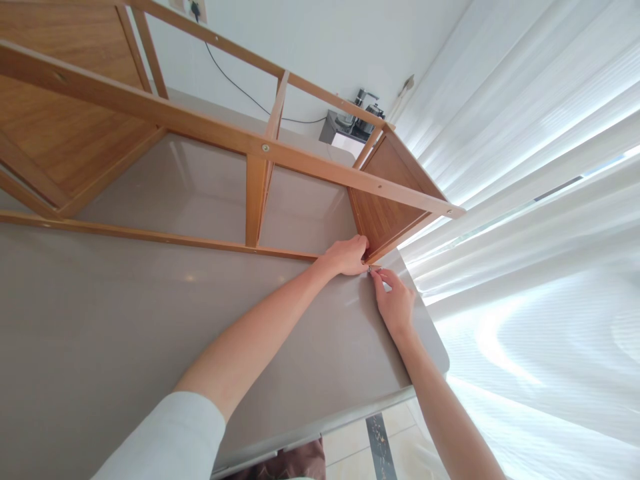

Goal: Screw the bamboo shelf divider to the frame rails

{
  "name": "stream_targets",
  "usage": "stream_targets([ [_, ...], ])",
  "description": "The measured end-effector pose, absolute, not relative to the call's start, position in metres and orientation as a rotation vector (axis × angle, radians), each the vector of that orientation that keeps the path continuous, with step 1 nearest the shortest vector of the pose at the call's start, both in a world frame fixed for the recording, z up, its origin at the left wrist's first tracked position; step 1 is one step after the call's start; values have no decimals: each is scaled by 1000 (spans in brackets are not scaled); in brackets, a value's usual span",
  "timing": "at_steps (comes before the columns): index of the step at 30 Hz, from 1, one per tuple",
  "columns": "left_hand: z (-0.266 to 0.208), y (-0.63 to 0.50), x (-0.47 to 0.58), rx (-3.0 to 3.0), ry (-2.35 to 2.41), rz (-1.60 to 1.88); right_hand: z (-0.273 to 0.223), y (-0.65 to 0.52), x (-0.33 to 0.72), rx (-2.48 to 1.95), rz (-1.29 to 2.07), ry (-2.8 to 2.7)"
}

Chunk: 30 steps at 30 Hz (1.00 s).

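A wooden shelf frame (pixel 320 160) lies on its side across a grey table (pixel 200 320). My left hand (pixel 347 256) is closed around its near lower rail, at the corner beside the slatted end panel (pixel 395 190). Just right of it, my right hand (pixel 395 300) pinches a small shiny metal screw (pixel 371 269) against the end of that rail. The screw's tip and the hole behind it are too small to make out. A bolt head (pixel 265 148) shows in the upper rail above the middle crosspiece (pixel 254 200).
White curtains (pixel 525 280) hang close by the table's right end. Behind the frame, a kettle set (pixel 367 113) stands on a small dark cabinet (pixel 330 127). A black cable (pixel 235 85) runs along the white wall from a plug. Tiled floor (pixel 350 447) shows below the table's near edge.
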State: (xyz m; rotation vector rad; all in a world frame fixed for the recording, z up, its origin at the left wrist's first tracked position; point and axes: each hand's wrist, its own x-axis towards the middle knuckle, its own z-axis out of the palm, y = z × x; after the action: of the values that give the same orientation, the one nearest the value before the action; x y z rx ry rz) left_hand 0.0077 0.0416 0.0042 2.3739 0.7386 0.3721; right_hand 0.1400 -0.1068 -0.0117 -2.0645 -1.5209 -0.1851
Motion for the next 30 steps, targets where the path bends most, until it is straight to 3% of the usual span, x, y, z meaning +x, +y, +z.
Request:
stream_targets([
  [12,4,42,8,2372,727,390,-11,-107,136,-2047,-279,-1731],
  [30,4,42,8,2365,737,390,-2,-103,150,-2017,204,-1264],
])
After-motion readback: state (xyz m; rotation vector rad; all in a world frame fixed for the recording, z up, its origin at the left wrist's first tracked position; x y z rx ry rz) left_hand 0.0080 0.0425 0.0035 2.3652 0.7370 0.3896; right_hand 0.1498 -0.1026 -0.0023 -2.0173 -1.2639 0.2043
